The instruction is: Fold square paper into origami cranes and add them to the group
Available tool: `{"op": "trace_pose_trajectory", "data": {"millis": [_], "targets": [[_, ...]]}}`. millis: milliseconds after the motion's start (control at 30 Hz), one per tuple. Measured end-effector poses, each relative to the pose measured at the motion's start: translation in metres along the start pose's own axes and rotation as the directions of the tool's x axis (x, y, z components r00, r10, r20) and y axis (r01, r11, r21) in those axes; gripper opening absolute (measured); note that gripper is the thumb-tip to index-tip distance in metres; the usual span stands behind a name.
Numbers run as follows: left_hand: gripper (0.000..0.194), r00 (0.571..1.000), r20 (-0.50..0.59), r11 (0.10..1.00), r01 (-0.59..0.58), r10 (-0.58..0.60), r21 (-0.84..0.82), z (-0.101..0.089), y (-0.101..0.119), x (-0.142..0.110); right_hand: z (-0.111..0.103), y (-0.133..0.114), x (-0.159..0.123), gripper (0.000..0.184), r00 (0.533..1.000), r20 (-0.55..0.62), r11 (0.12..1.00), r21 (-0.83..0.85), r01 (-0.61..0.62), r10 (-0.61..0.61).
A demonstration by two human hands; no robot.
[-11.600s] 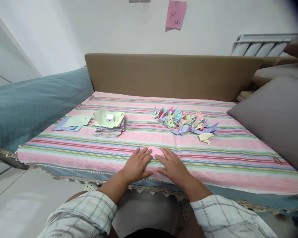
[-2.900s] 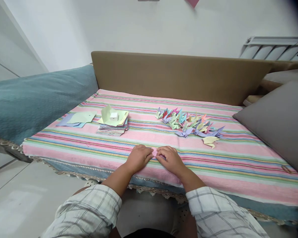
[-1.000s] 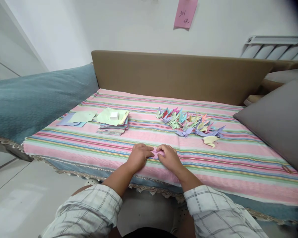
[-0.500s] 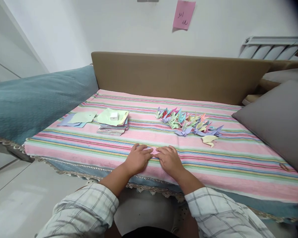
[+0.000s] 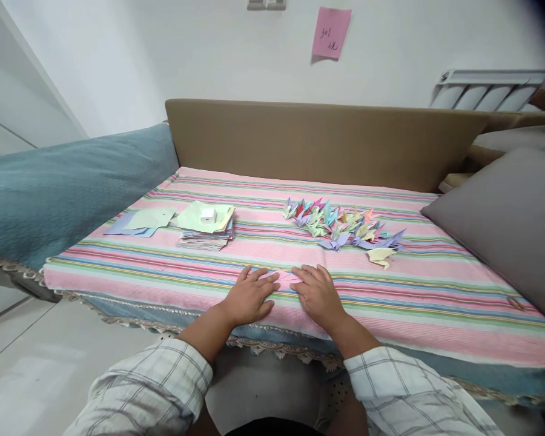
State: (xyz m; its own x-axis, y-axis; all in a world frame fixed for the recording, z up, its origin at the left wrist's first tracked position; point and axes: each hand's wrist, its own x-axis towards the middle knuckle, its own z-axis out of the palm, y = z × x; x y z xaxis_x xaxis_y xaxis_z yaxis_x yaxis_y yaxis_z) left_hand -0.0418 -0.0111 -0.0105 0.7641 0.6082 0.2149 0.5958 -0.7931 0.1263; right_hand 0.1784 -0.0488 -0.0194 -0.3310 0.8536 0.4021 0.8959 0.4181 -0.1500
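A small piece of folded pink paper [image 5: 285, 279] lies flat on the pink striped cloth, and its colour blends with the stripes. My left hand [image 5: 252, 295] rests palm down with its fingers spread, the fingertips on the paper's left side. On the right side, my right hand [image 5: 318, 295] also lies flat with fingers apart, touching the paper's edge. My fingers hide part of the paper. Beyond my right hand is a group of folded paper cranes [image 5: 333, 223] in many colours, with a pale yellow crane [image 5: 380, 257] nearest.
A stack of paper sheets [image 5: 204, 236] with a small white block [image 5: 208, 215] on top stands at left. Beside it lie loose sheets [image 5: 149, 219]. A grey cushion [image 5: 504, 224] is at right, a brown backrest [image 5: 309, 142] behind. A small brown object [image 5: 516, 303] lies near the cushion.
My right hand has shifted a little to the right, so the gap between my hands is wider and more of the pink paper shows. The view has tilted slightly up.
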Motion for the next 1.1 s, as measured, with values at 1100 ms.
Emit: {"op": "trace_pose_trajectory", "data": {"millis": [1100], "targets": [[0.048,0.984,0.102,0.983,0.155,-0.145,-0.095,-0.020,-0.012,-0.012,0.012,-0.015,0.003,0.042,0.985,0.160,0.995,0.079,0.056,-0.068]]}}
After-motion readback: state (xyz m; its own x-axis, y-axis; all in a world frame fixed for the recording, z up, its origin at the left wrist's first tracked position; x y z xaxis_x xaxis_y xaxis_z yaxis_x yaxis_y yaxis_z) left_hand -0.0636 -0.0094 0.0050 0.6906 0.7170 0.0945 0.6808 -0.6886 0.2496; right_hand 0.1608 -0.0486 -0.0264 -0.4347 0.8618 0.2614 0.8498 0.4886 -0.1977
